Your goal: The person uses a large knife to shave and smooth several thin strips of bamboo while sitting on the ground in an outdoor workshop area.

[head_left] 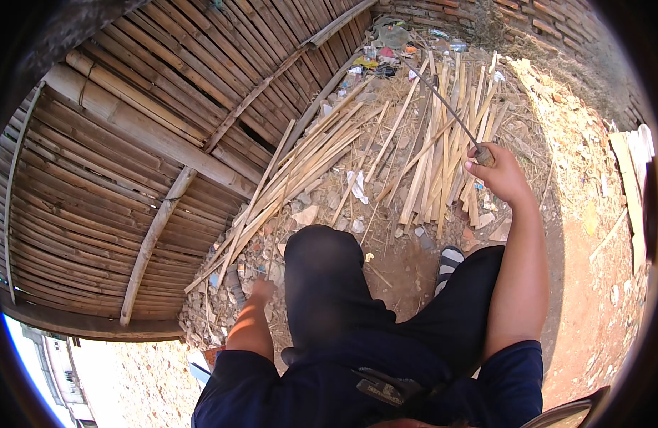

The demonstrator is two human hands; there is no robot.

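Note:
In my right hand [494,175] is the stubby handle of a long knife [450,107], its fingers wrapped round it. The dark, narrow blade points away and to the left, above a spread of split bamboo strips [432,164]. Low at the left, my left hand [262,289] is beside my knee, close to a dark ridged object [235,287] on the rubble. Its fingers are blurred, so I cannot see whether it holds anything. A second bundle of bamboo strips [300,171] lies slanted between that hand and the far end of the wall.
A bamboo-slat wall [150,143] with poles rises on the left. A brick wall [557,25] stands at the back. Rubble and litter [386,57] cover the ground beyond the strips. My sandalled foot [449,267] is in front of the strips; boards [629,200] stand at the right.

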